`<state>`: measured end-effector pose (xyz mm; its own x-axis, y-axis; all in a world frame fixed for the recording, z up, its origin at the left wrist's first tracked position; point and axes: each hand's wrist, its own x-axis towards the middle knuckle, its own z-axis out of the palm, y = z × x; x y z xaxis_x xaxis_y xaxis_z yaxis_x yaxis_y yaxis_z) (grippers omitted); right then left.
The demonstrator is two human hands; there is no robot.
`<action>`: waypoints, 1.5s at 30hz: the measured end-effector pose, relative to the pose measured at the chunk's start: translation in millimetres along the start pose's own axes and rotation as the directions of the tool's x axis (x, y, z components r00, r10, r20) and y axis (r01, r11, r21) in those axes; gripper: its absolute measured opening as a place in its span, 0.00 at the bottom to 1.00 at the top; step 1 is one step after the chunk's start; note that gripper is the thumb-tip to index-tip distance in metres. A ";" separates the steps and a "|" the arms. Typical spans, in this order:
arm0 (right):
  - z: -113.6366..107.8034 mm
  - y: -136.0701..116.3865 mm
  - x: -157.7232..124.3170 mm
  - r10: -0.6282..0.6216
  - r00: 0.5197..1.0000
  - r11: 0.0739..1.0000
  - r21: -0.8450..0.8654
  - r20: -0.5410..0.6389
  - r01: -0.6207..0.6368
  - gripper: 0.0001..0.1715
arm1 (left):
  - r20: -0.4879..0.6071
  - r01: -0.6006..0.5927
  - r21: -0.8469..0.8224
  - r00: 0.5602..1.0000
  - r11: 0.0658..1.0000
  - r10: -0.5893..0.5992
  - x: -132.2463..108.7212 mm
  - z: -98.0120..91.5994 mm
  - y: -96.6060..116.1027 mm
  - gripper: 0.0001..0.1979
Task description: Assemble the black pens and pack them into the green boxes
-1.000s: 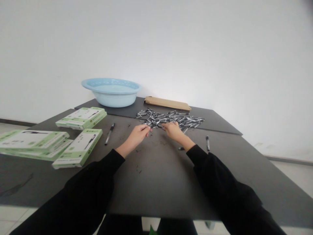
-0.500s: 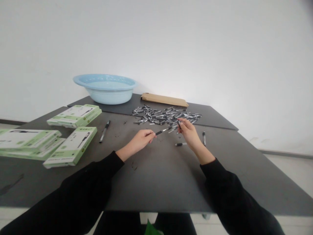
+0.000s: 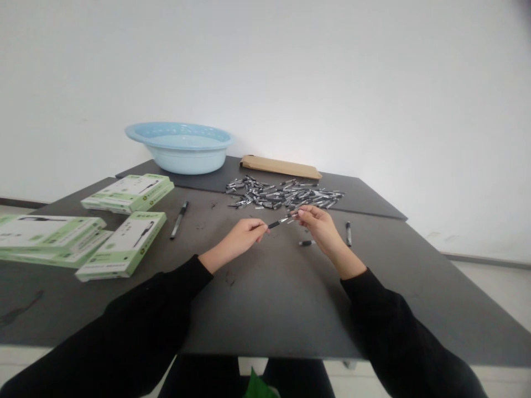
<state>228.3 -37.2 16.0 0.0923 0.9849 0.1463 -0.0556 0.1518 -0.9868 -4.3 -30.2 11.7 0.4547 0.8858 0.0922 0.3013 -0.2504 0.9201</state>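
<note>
My left hand (image 3: 243, 235) is closed in a pinch on the near end of a black and silver pen part (image 3: 279, 222). My right hand (image 3: 317, 224) is closed too, its fingertips pinching the far end of the same pen part, just above the dark table (image 3: 269, 298). Right behind both hands lies a pile of several loose pen parts (image 3: 284, 194). Both arms wear black sleeves.
A light blue basin (image 3: 180, 146) and a flat brown envelope (image 3: 280, 166) sit at the back. Several green and white boxes (image 3: 122, 243) lie at left, beside a whole pen (image 3: 178, 219). Two single pen pieces (image 3: 348, 232) lie right of my right hand.
Both hands drew back from the pile towards me with one pen part between them. My right hand turned and now pinches its far end.
</note>
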 end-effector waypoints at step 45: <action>17.4 3.9 -15.5 0.043 0.989 0.997 -0.074 0.139 -0.033 0.21 | 0.024 -0.081 0.060 0.996 0.995 0.080 -0.4 5.0 -8.0 0.13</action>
<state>209.3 -50.4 11.1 -0.0493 0.9925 0.1118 0.0150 0.1127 -0.9935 -2.6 -30.5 2.4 0.4975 0.8532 0.1564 0.3131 -0.3448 0.8849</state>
